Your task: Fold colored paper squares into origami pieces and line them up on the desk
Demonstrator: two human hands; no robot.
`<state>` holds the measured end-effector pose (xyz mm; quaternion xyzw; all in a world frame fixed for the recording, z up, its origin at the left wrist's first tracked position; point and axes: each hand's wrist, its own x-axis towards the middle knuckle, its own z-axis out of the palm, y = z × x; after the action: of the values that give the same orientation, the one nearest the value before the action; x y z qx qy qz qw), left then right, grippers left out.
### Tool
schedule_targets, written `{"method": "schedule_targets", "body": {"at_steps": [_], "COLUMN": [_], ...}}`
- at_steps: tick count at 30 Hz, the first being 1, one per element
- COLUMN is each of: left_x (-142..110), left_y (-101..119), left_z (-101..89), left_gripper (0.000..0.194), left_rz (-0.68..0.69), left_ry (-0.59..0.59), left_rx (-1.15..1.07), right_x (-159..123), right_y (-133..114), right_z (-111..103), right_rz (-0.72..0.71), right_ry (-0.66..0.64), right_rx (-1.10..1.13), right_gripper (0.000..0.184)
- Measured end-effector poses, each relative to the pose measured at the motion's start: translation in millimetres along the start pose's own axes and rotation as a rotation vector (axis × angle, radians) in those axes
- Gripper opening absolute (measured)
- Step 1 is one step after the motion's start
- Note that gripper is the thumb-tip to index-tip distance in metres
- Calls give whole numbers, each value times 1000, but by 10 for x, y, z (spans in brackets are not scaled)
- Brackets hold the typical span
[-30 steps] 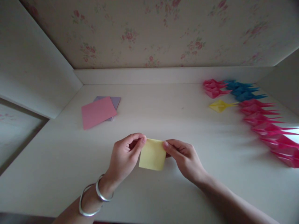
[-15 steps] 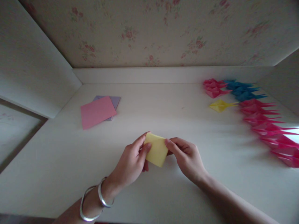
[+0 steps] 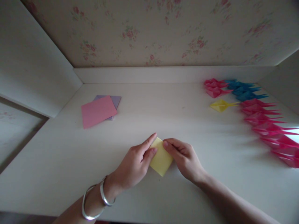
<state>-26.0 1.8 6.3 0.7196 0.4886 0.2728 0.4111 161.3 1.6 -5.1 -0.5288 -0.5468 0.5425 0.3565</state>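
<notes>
A small yellow folded paper (image 3: 162,161) is held between my two hands, turned so that one corner points toward me. My left hand (image 3: 136,165) grips its left edge, with the thumb on top and the index finger stretched along the upper left side. Pinching the upper right edge with thumb and fingers is my right hand (image 3: 185,160). The fingers beneath the paper are hidden. Two silver bangles (image 3: 106,194) circle my left wrist.
A pink paper sheet (image 3: 98,112) overlaps purple paper (image 3: 116,101) on the white table (image 3: 149,105), left. To the right lie a yellow folded paper piece (image 3: 220,105), several blue ones (image 3: 245,90) and rows of pink ones (image 3: 268,127). Flowered wallpaper (image 3: 140,37) rises behind.
The yellow paper has turned so its corner points toward me, and it sits slightly lower and further right. My left hand has shifted a little right along with it.
</notes>
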Motion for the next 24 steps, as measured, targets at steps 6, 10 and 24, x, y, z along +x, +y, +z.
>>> {"method": "schedule_targets", "body": {"at_steps": [6,10,24], "left_x": [14,17,19], "left_y": [-22,-58,-92], "left_z": [-17,3,24], "left_gripper": [40,42,41], "left_rz": [56,125,243], "left_ry": [26,-51,-92], "left_rx": [-1,10,14], "right_x": [8,2,2], "right_y": [8,-1,18], "right_z": [5,14,23], "right_rz": [-12,-5,-6], "right_ry": [-13,-30,-20], "right_rx": [-29,-18,3], "right_gripper": [34,35,37]}}
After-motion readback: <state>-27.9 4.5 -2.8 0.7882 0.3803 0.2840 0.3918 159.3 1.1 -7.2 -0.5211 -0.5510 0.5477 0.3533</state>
